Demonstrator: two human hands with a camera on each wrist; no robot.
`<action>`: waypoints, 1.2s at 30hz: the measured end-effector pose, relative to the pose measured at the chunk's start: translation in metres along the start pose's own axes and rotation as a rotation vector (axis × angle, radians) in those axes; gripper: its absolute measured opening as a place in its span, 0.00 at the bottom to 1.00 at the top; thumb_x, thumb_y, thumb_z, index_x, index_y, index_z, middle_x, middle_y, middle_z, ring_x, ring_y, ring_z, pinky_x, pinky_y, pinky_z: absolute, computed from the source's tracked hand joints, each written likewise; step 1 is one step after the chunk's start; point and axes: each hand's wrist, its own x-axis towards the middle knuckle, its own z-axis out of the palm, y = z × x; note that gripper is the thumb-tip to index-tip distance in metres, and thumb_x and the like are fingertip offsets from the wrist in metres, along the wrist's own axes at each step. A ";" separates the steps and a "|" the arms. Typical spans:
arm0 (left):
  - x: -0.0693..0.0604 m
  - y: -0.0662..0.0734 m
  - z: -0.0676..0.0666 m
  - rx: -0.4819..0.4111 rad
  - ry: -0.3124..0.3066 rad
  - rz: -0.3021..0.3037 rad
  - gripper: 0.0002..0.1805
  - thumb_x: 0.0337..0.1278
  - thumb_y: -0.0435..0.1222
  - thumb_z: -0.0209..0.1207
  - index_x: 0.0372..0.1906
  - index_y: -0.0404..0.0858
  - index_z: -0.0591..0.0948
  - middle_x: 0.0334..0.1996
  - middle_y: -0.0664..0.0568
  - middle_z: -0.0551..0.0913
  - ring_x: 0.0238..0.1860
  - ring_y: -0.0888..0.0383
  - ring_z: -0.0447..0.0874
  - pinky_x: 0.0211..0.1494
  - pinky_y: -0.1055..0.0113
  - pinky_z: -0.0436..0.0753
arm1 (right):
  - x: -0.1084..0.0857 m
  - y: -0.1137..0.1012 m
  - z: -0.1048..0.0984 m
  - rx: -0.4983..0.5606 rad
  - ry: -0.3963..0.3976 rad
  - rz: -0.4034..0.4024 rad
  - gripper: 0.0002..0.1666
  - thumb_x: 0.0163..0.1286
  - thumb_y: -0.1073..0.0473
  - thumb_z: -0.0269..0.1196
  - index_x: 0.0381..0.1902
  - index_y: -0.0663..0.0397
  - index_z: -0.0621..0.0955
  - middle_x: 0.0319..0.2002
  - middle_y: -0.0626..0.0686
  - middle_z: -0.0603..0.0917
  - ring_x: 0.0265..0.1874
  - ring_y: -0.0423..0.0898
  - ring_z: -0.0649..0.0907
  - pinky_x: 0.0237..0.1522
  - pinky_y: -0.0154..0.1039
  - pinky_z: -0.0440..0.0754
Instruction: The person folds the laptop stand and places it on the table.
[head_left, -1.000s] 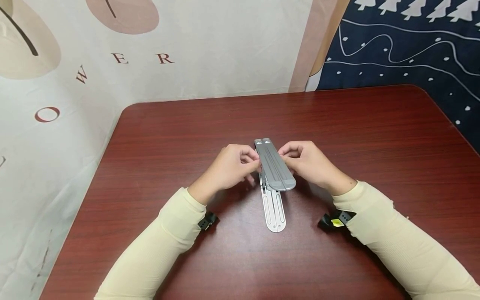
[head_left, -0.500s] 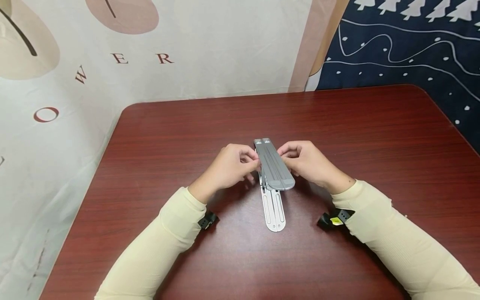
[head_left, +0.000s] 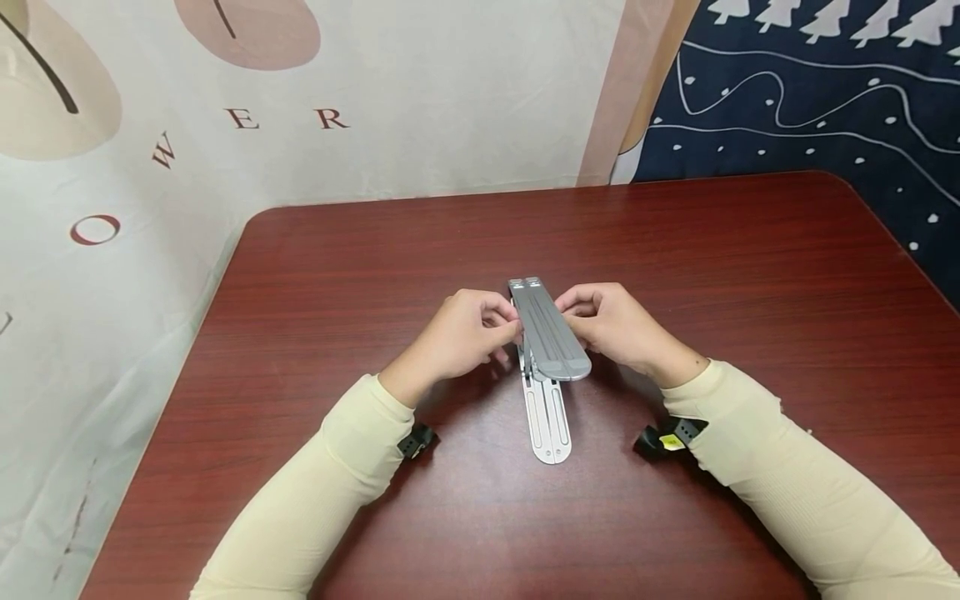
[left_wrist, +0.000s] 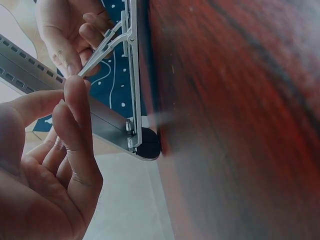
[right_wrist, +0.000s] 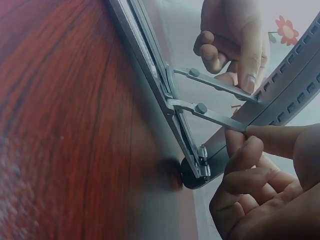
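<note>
A silver folding laptop stand (head_left: 553,337) rests on the table, its upper plate raised at an angle over the slimmer base bars (head_left: 548,425). My left hand (head_left: 468,333) is at its left side, and my right hand (head_left: 618,327) at its right. In the right wrist view, two slim support arms (right_wrist: 217,118) reach from the base up to the notched underside of the plate (right_wrist: 290,82). Thumb and finger of each hand pinch the upper end of one arm. The left wrist view shows the hinge end (left_wrist: 134,136) with a dark rounded foot (left_wrist: 149,145).
The reddish-brown wooden table (head_left: 375,250) extends around the stand. Behind it hang a pale printed cloth (head_left: 465,100) and a navy cloth with white trees (head_left: 810,100). Black wrist cameras (head_left: 417,441) sit below both cuffs.
</note>
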 end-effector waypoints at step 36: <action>0.005 -0.004 0.000 0.061 -0.069 -0.022 0.05 0.67 0.35 0.60 0.35 0.38 0.83 0.30 0.46 0.90 0.24 0.50 0.89 0.24 0.67 0.81 | 0.004 0.004 -0.001 -0.060 -0.049 0.044 0.06 0.69 0.66 0.60 0.41 0.66 0.80 0.22 0.45 0.82 0.14 0.39 0.71 0.16 0.31 0.69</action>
